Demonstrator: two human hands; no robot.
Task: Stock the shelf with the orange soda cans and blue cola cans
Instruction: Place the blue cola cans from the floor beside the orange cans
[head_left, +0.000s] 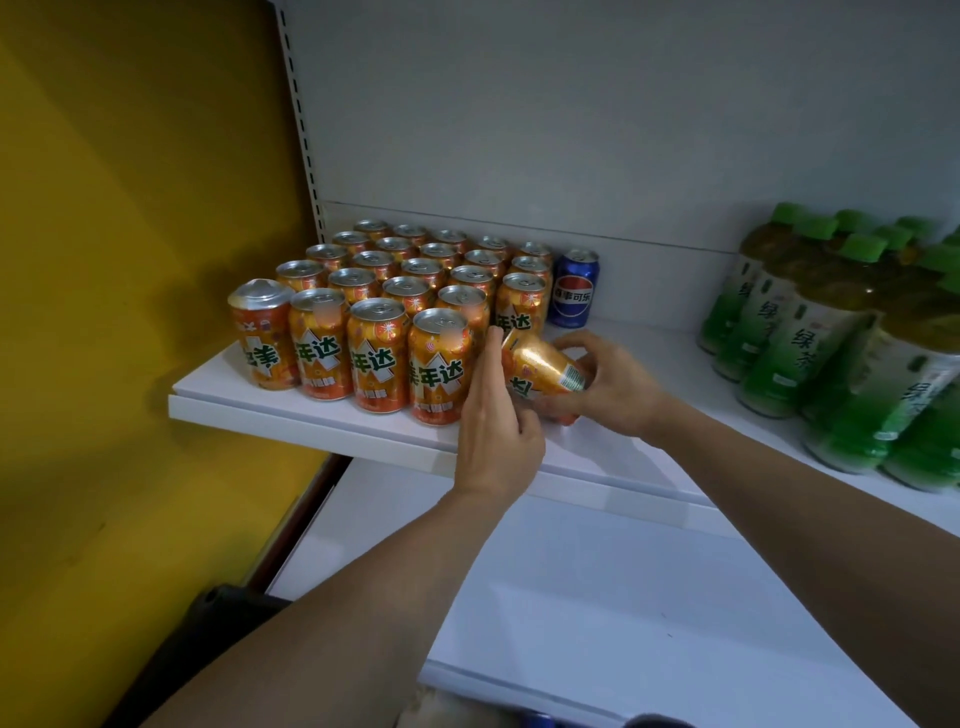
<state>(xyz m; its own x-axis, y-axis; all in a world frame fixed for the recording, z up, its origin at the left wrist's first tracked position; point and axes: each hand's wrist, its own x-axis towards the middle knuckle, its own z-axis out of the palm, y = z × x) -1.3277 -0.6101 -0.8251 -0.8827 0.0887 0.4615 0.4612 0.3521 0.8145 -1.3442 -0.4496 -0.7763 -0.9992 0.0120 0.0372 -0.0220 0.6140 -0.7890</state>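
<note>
Several orange soda cans (376, 356) stand in rows on the left part of the white shelf (291, 410). One blue cola can (574, 288) stands upright behind them at the right end of the rows. My right hand (605, 387) grips a tilted orange soda can (540, 366) just above the shelf, to the right of the front row. My left hand (496, 415) touches the same can from the left, its fingers stretched up along the can and against the neighbouring front can. The leftmost front can (262, 335) stands upside down.
Several green tea bottles (831, 353) with green caps crowd the right side of the shelf. A yellow wall (130, 260) lies to the left. A lower white shelf (597, 597) juts out below my arms. Bare shelf surface lies between the cans and the bottles.
</note>
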